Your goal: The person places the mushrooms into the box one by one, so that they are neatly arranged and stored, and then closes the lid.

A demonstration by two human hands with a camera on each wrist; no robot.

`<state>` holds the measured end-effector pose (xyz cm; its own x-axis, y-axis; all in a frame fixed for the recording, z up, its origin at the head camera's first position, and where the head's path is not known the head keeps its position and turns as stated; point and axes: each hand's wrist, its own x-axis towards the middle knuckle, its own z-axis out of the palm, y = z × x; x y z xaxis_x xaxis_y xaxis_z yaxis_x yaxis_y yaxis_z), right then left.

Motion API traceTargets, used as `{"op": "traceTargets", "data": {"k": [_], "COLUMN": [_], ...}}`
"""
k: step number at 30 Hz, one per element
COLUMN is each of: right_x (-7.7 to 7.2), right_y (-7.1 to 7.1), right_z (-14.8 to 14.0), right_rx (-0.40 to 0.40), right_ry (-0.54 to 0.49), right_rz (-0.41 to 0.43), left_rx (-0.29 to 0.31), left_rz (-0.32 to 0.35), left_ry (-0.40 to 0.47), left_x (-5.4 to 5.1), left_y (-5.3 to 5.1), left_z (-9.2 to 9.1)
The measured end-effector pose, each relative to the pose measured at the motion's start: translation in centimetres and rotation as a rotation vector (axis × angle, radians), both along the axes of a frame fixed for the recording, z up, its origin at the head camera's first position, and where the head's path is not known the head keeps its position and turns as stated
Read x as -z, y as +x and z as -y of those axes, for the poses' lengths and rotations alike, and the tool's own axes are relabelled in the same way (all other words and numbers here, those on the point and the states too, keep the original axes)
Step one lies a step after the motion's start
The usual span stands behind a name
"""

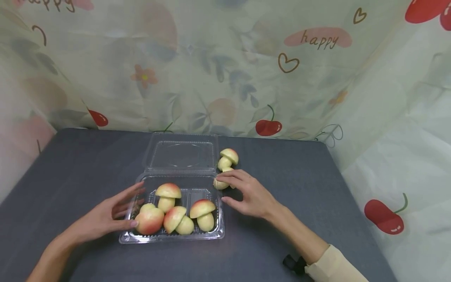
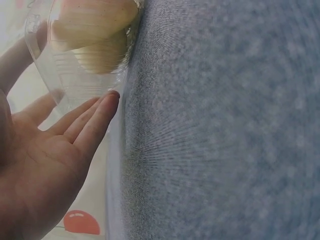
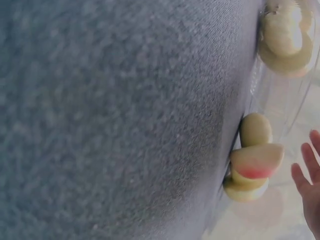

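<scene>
A clear plastic clamshell box lies on the dark table, its lid folded back away from me. Several mushroom-shaped pieces with pale stems and red-and-yellow caps sit inside, among them a left front mushroom and a right one. My left hand rests at the box's left side, fingers mostly straight against the wall in the left wrist view and thumb near the left front mushroom. My right hand hovers by the right rim, fingers slightly bent, holding nothing. Beyond it, outside the box, lie a far mushroom and a partly hidden nearer mushroom.
The dark cloth-covered table extends around the box. A printed curtain hangs behind the table and along its sides. A black strap device sits at the right wrist by the cream sleeve.
</scene>
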<state>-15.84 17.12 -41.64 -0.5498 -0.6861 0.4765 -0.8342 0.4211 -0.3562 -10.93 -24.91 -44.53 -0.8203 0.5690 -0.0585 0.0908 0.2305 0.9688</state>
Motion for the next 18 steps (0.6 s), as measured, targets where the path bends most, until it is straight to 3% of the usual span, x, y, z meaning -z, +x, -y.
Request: {"op": "traceTargets", "data": {"k": [18], "right_x": [1.5], "right_y": [-1.0], "right_z": [-0.8], "right_rx": [0.274], "right_ry": [-0.001], "right_rz": [0.046], "left_rx": [-0.009], "left_rz": [-0.01], "left_ry": [-0.021], "left_x": [-0.3], "left_y": [0.1], "left_z": [0.1]}}
